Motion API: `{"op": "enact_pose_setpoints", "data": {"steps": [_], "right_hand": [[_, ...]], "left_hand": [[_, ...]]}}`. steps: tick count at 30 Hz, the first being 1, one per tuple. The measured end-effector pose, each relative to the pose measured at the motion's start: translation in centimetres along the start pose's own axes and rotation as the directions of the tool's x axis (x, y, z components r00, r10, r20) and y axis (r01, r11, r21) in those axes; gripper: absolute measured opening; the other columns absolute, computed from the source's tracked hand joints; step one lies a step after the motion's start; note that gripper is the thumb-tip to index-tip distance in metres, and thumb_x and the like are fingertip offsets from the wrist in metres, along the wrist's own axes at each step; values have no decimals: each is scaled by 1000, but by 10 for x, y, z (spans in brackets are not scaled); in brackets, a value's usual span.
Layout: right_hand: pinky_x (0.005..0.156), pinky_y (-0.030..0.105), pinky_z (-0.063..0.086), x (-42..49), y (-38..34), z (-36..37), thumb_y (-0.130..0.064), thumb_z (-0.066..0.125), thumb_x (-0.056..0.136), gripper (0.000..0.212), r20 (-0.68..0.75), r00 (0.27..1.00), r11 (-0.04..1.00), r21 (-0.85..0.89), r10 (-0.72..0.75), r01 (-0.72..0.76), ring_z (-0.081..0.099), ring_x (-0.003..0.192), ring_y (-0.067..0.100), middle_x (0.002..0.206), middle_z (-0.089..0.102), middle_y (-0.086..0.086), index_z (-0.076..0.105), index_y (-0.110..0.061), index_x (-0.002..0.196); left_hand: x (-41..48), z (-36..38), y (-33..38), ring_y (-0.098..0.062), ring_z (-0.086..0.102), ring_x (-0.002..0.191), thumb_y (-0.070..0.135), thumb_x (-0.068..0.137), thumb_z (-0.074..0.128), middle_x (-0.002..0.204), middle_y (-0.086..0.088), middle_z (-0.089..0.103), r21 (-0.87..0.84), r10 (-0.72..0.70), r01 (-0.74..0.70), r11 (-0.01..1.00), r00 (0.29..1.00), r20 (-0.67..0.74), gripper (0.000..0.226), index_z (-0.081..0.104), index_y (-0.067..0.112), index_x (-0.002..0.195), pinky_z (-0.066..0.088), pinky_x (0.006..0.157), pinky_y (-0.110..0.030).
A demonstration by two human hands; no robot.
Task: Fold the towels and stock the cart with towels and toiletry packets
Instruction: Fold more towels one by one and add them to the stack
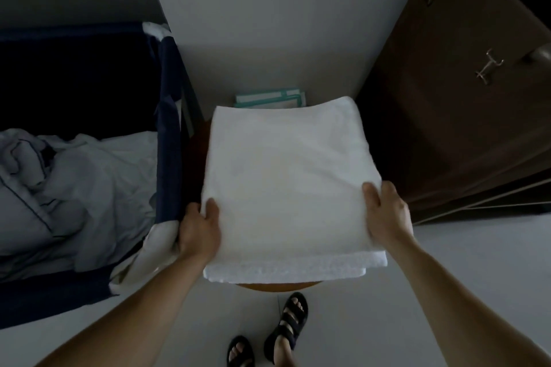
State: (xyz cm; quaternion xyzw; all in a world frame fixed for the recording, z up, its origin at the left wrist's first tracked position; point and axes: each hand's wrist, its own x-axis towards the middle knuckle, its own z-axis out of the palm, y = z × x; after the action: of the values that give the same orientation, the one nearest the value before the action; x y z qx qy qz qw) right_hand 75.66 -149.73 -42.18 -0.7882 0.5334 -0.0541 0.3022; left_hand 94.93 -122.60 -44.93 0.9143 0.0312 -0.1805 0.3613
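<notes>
Pale floor and a white wall corner frame a dim room, seen from above. At the far left stands a navy fabric cart (168,134), its open bin holding crumpled grey-white linen (74,182) with dark piping. Just beside the cart's near corner, the left hand (199,232) grips the left edge of a folded white towel (286,176), thumb lying on top and the other fingers wrapped under the edge, out of sight. The towel lies flat across a round wooden surface (277,287), covering nearly all of it, so that only a curved brown rim shows at the near side; stacked folded layers are visible along the towel's near edge. Behind the towel, against the wall, lie teal-bordered toiletry packets (268,100), partly hidden by the towel's far edge. The right hand (387,214) grips the towel's right edge in the same way, thumb on top. Below the surface, two feet in black sandals (287,322) stand on the floor. At the right rises a dark brown wooden cabinet (462,128) with metal handles (489,67).
</notes>
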Motion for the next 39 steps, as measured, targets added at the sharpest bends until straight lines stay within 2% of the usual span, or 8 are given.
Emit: {"op": "enact_pose_setpoints", "data": {"steps": [6,8,10,13,17,23,30,39], "right_hand": [[80,43,42,-17,22,28,-58,31,100,41,48,994,991,-95,99,-95,58,104,41,120,62,20,41,-18,106],[97,47,39,-14,20,25,-56,38,98,52,-48,999,976,-215,6,-17,46,125,36,139,49,15,38,-18,134],[112,50,28,-9,9,18,-57,43,93,73,-142,967,928,-341,-210,151,24,143,30,155,28,9,20,-22,153],[119,50,9,-1,-18,23,-70,26,93,78,-43,882,784,-480,-469,393,-4,153,24,166,-1,-2,2,-34,157],[123,54,-3,6,-12,50,-76,7,92,77,190,890,758,-470,-415,453,-33,147,20,161,-31,-6,-19,-39,154],[122,52,-9,14,2,64,-77,2,92,76,250,882,746,-471,-399,471,-36,145,19,158,-38,-6,-25,-40,152],[119,55,-4,88,-66,39,-77,2,91,80,75,856,730,-486,-512,480,-15,153,27,167,-14,2,-10,-33,156],[122,50,-10,146,-69,81,-78,2,89,80,246,869,748,-442,-430,496,-20,151,26,166,-17,3,-9,-37,156]], "left_hand": [[-10,14,-19,-39,61,102,50,102,39,122,-24,60,65,-57,54,996,997,48,57,41,-1,128,47,81,-41],[-13,11,-13,-41,57,115,51,100,42,136,-23,53,97,-19,16,995,999,36,67,29,3,145,49,91,-47],[-19,11,1,-39,41,133,54,96,46,154,-18,33,246,185,-174,953,983,-20,78,16,10,154,41,102,-52],[-15,27,37,-30,-11,152,66,92,27,165,-5,-14,501,526,-508,701,842,117,87,-12,23,156,5,121,-47],[13,52,49,-25,-35,145,71,90,5,159,-1,-36,577,564,-671,465,727,391,79,-27,33,151,-12,120,-48],[30,60,10,-22,-29,148,76,88,4,162,-1,-29,517,516,-671,531,740,431,77,-29,40,149,-8,123,-44],[61,88,100,-29,-34,145,85,81,-1,156,4,-41,550,616,-649,526,736,280,83,-33,43,146,-23,115,-51],[103,112,95,-39,-27,147,82,84,2,162,2,-29,600,510,-571,560,809,294,83,-21,41,152,-8,115,-67]]}}
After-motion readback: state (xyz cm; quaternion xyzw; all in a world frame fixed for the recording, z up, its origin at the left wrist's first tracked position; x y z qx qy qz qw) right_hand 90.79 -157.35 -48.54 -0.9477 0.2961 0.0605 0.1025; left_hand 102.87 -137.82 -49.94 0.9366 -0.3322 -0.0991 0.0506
